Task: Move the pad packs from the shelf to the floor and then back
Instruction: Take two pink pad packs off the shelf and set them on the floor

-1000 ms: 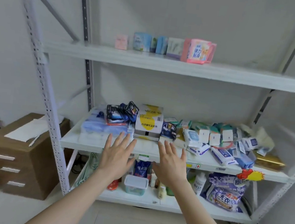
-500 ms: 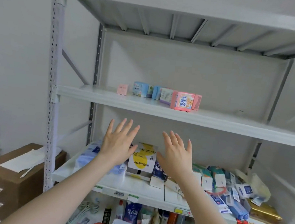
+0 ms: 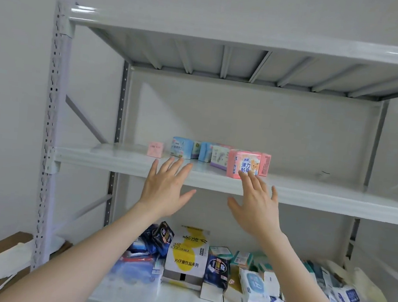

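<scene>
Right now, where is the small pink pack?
In the head view, the small pink pack stands on the middle shelf, leftmost in the row, beside the light blue pack.

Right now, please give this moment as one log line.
stage: reach | left hand: open, empty | right hand: open, empty | pad packs: on shelf

Pad packs [image 3: 220, 154] stand in a row on the shelf [image 3: 312, 191].
</scene>
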Motion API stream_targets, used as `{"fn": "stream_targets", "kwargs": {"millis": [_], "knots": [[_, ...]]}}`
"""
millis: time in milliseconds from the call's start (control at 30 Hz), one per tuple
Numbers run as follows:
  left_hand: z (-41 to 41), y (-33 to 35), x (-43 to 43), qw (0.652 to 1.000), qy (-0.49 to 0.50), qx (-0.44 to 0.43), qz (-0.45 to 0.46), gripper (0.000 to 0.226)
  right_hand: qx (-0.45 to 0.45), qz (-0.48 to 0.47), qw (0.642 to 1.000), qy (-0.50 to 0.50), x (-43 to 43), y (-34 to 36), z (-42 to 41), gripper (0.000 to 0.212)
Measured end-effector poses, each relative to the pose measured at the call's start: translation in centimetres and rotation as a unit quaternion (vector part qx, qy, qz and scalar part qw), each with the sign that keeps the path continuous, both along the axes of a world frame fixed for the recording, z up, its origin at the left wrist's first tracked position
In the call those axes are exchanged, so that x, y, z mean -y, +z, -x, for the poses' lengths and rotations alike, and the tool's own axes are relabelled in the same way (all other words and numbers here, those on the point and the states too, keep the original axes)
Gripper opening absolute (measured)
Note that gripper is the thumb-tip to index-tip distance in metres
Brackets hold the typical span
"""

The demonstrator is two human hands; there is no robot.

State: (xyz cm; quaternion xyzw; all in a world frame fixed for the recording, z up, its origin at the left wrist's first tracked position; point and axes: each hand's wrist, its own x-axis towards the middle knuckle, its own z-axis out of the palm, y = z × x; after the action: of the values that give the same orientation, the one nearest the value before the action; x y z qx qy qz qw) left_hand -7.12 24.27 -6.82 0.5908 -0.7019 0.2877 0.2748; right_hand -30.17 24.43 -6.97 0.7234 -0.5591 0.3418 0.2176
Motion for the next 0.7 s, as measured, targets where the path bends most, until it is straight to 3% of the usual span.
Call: {"fn": "stream_targets", "kwargs": {"millis": [533,700], "knots": [[6.8,3.8,16.4,0.969,-0.140,-0.180,-0.091,0.097,0.121,0.035,0.992,-0.015,15.8,5.6,10.3,0.062],[7.7,4.3,20.5,0.935,-0.190,-0.259,-0.152,0.107,0.146,0.025,0.989,0.011,21.5,7.2,12.7,0.062]]}}
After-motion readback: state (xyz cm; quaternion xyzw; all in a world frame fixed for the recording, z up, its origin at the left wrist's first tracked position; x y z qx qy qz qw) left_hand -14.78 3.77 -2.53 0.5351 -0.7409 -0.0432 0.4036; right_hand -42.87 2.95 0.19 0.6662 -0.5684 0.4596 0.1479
